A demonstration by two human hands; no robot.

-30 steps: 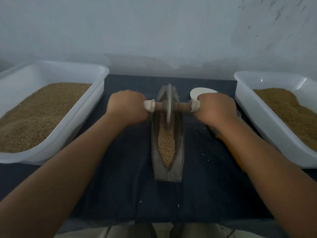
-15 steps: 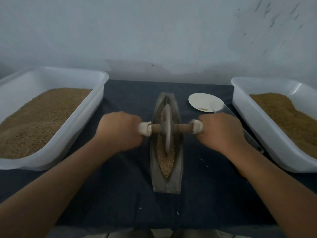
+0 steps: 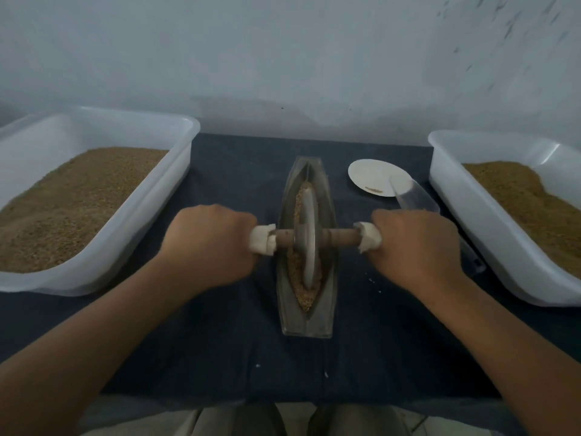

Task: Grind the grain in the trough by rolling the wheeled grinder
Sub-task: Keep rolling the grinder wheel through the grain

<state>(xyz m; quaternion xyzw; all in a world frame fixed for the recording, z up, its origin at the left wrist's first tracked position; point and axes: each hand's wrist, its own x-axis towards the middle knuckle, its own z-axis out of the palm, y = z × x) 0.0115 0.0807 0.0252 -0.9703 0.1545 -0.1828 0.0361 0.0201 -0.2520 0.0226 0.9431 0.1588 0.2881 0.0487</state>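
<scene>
A boat-shaped metal trough lies lengthwise in the middle of the dark cloth, with brown grain along its groove. The wheeled grinder stands upright in the groove, about midway along it. Its metal disc sits on a wooden axle with white-wrapped ends. My left hand is closed around the left end of the axle. My right hand is closed around the right end. Both fists hide the axle's tips.
A large white tub of grain stands at the left, a second white tub at the right. A small white dish and a clear scoop lie behind my right hand. The wall rises right behind the table.
The grinder has rolled from the trough's far end toward me to about its middle, my hands moving back with it. More grain now shows behind the wheel.
</scene>
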